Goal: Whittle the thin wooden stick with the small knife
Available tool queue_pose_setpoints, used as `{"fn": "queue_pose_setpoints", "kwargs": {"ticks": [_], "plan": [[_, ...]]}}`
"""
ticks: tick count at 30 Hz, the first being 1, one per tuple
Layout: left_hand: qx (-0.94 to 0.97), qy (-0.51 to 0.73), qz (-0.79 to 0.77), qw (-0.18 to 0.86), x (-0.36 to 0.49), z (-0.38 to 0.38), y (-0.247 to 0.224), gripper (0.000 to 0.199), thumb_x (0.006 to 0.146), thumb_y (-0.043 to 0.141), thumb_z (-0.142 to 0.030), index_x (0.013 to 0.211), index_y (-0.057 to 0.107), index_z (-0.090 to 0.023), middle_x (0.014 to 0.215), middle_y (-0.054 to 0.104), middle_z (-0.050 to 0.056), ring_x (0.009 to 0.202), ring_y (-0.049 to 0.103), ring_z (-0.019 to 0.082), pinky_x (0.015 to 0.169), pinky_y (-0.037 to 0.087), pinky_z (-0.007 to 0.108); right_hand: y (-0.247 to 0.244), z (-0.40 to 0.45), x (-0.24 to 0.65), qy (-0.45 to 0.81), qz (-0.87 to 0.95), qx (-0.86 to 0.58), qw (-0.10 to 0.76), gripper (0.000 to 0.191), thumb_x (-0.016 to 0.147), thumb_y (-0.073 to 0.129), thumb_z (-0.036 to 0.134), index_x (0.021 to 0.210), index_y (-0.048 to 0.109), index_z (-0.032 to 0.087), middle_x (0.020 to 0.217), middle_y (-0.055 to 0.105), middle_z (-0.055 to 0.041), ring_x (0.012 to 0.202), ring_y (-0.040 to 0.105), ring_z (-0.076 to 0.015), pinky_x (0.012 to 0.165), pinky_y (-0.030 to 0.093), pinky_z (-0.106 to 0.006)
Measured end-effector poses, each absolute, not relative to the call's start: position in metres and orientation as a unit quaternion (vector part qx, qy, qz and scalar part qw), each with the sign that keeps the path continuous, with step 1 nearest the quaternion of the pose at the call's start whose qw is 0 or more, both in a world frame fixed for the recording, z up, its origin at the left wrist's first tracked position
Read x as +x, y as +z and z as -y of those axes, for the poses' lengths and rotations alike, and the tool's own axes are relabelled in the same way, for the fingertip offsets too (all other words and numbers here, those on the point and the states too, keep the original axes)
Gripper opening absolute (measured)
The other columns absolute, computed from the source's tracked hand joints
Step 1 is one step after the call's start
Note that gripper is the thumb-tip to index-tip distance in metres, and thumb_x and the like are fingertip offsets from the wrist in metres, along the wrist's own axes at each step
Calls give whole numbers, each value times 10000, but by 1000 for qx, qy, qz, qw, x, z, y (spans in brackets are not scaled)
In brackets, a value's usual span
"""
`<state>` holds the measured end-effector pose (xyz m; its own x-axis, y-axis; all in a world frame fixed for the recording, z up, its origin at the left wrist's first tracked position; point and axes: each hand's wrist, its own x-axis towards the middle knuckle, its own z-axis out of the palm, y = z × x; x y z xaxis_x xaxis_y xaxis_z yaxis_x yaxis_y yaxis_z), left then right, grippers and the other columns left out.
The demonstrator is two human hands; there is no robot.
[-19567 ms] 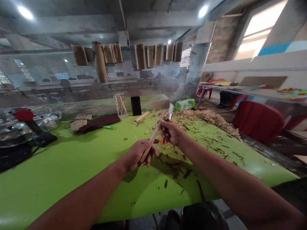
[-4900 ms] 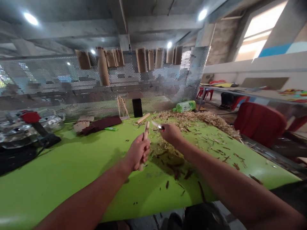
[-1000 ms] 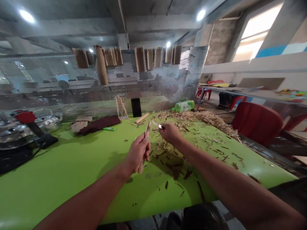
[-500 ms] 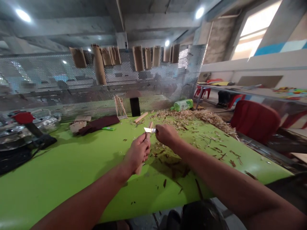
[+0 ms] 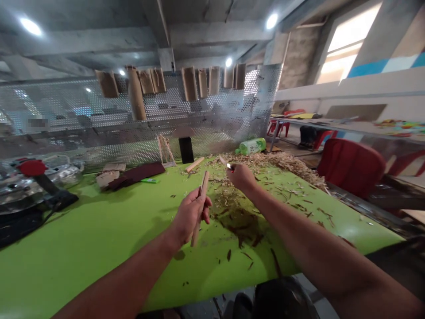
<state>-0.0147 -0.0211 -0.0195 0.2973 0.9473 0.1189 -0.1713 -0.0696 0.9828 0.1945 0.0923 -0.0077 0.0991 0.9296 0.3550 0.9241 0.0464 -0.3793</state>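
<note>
A narrow wooden stick [image 5: 201, 199] is held in my left hand [image 5: 191, 213], tilted, its upper end pointing away from me above the green tabletop. My left fingers curl round its middle. My right hand [image 5: 243, 178] is closed round the handle of a knife [image 5: 224, 162], whose short blade points up and to the left. Blade and stick are apart. Most of the handle is hidden in my fist. Curled wood shavings [image 5: 229, 201] and darker bark-like strips [image 5: 244, 228] lie on the table below my right hand.
Behind, on the green table [image 5: 109, 239], lie another wood strip [image 5: 195, 164], a black upright slab [image 5: 186, 149], a green bottle [image 5: 253, 146] and a heap of shavings [image 5: 288, 164]. Brown sandpaper-like sheets [image 5: 137, 173] lie left. A red chair [image 5: 352, 166] stands right.
My right hand has moved the knife off the stick, away and to the right. My left hand has turned the stick slightly, and its fingers have loosened a little round it.
</note>
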Motion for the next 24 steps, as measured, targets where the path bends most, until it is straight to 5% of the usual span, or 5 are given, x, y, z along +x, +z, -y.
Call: {"fn": "queue_pose_setpoints", "kwargs": {"ticks": [8, 24], "plan": [[509, 511, -360, 592, -16, 16, -21, 166, 876, 553, -320, 968, 530, -184, 732, 476, -40, 466, 353, 39, 385, 299, 149, -9, -50, 148, -52, 784, -586, 199, 263, 857, 481, 304, 892, 725, 212, 813, 722, -86, 694, 610, -183, 593, 307, -257], [544, 477, -364, 587, -16, 18, -17, 191, 899, 566, -367, 957, 544, -186, 699, 421, -54, 447, 306, 32, 361, 252, 148, -1, -59, 154, -95, 782, -596, 158, 255, 889, 471, 287, 958, 698, 191, 900, 728, -114, 763, 640, -196, 637, 363, -263]]}}
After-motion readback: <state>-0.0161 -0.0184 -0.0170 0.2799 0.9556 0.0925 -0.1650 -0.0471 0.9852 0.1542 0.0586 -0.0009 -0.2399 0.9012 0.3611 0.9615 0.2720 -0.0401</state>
